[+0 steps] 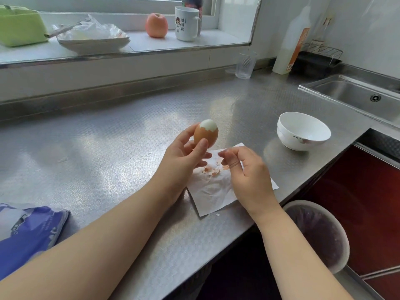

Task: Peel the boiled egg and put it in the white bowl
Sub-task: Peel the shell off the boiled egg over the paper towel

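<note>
My left hand point(186, 152) holds a boiled egg point(205, 133) upright above the steel counter. The egg's shell is brown, and its top is peeled to bare white. My right hand point(244, 169) hovers just right of the egg over a white paper napkin point(212, 193), thumb and forefinger pinched together, possibly on a small shell fragment. Several brown shell bits point(213, 171) lie on the napkin. The white bowl point(303, 131) stands empty on the counter to the right of both hands.
A sink point(357, 94) is at the far right. A clear glass point(245, 64) and a white bottle point(291, 44) stand near the back wall. A bin point(318, 234) sits below the counter edge. A blue bag point(28, 230) lies at the left.
</note>
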The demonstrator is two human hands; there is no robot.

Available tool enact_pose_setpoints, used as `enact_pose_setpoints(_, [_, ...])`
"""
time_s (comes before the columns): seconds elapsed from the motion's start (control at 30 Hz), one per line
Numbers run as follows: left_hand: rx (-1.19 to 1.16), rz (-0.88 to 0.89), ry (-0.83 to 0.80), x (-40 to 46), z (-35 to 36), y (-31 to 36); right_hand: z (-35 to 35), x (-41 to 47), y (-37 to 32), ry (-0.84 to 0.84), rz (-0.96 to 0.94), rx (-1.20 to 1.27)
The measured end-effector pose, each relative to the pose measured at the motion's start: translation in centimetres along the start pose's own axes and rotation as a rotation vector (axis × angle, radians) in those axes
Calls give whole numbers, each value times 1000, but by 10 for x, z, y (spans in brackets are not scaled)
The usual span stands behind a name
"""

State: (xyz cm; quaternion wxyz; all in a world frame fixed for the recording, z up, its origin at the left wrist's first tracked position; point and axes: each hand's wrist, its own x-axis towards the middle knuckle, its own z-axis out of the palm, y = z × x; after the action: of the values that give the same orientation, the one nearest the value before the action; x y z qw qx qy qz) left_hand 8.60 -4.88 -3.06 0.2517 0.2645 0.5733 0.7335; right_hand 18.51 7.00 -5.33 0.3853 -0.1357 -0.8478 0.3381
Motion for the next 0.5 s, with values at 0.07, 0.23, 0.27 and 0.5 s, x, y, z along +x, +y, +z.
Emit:
enact_pose_setpoints(0.07, [48,16,-19,-1,1,-1,1,1,-2,32,-12,33])
enact_pose_setpoints(0.23, [131,13,-60,-5,5,-2,-3,0,-9,176,9,93])
enact_pose_setpoints(0.27, [158,17,-69,-5,6,-2,-4,0,-9,187,14,106])
enact_pose_setpoints(0.5, [314,69,-83,-7,10,-6,-4,1,-8,194,135,223])
